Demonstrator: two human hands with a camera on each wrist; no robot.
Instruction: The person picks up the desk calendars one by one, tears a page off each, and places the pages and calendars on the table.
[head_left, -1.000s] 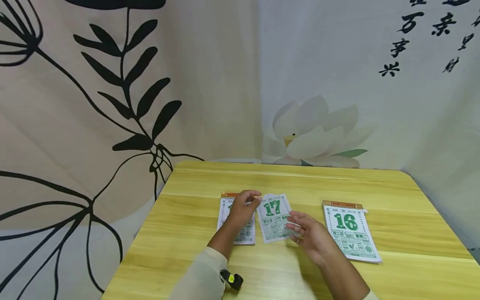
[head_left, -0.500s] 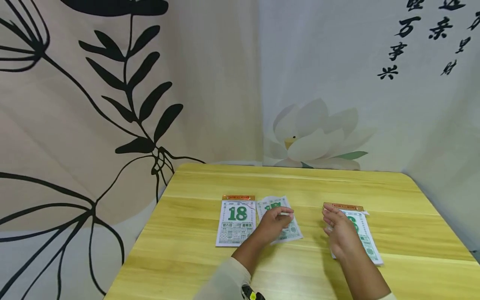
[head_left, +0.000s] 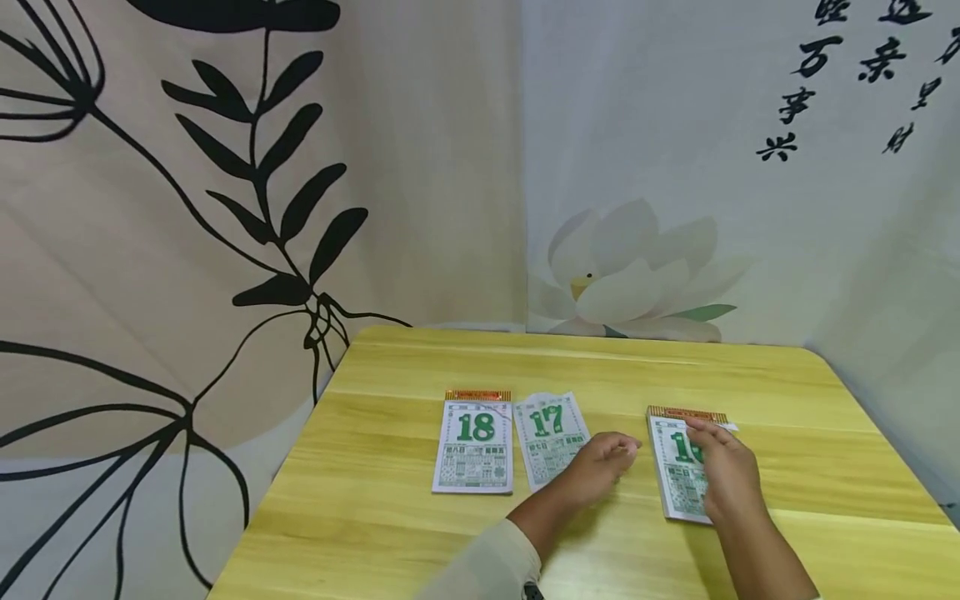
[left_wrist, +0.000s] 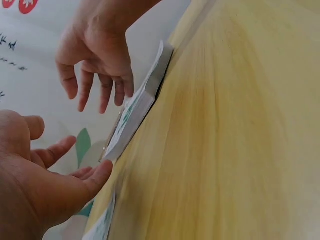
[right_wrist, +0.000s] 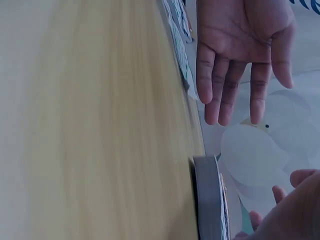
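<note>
In the head view the right hand (head_left: 733, 475) is over the right part of the calendar pad numbered 16 (head_left: 678, 492), its fingers near the top and hiding part of the number. The left hand (head_left: 592, 471), its fingers loosely bent and holding nothing, is between that pad and a loose sheet numbered 17 (head_left: 551, 446), covering the sheet's lower corner. The left wrist view shows the left hand (left_wrist: 50, 185) with relaxed fingers beside the thick pad (left_wrist: 132, 120). Relaxed fingers also show on the right hand (right_wrist: 280, 215) in the right wrist view.
Left of the loose sheet lies another calendar pad, numbered 18 (head_left: 472, 458), with a red and gold top strip. All lie on a yellow wooden table (head_left: 360, 517), with a printed curtain (head_left: 435, 167) behind its far edge.
The left hand has moved right, off the left pad and then past the loose sheet. The right hand has moved right, from beside the sheet to over the right pad.
</note>
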